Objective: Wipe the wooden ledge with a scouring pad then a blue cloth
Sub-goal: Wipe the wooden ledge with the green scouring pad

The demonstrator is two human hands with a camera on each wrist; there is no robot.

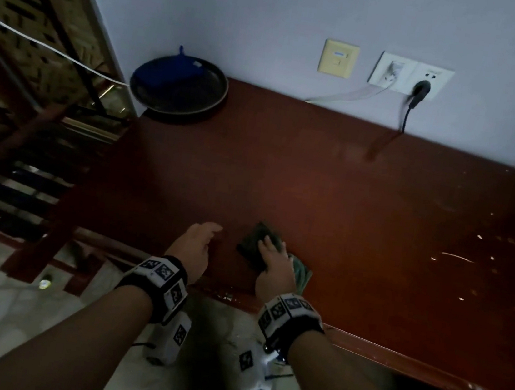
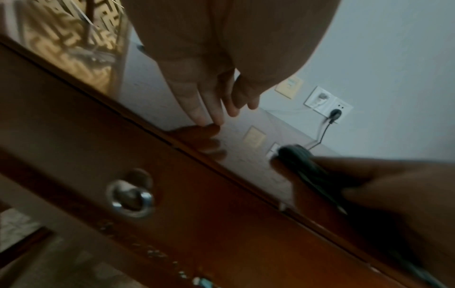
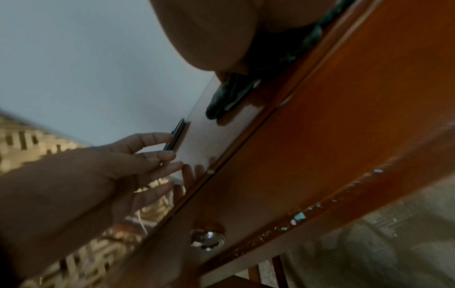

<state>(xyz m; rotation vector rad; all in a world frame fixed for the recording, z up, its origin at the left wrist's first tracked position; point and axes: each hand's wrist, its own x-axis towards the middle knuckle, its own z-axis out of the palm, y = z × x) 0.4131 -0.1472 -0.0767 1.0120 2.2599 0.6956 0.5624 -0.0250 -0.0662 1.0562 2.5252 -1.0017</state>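
The red-brown wooden ledge (image 1: 316, 186) runs along the wall. A dark green scouring pad (image 1: 251, 246) lies near its front edge. My right hand (image 1: 273, 262) lies over the pad, fingers on top and thumb at its near side, pressing it onto the wood. In the left wrist view the scouring pad (image 2: 295, 155) sticks out from that right hand (image 2: 393, 194). My left hand (image 1: 200, 243) is just left of the pad, holding nothing, its straight fingertips (image 2: 209, 117) touching the ledge. The blue cloth (image 1: 170, 75) sits in a dark round pan (image 1: 209, 103) at the back left corner.
Wall sockets (image 1: 409, 75) hold a black plug (image 1: 420, 88) whose cord drops behind the ledge. A yellow plate (image 1: 339, 58) is beside them. White specks (image 1: 457, 257) dot the ledge's right part. A metal knob (image 2: 130, 196) is on the front below. A lattice screen (image 1: 27, 17) stands left.
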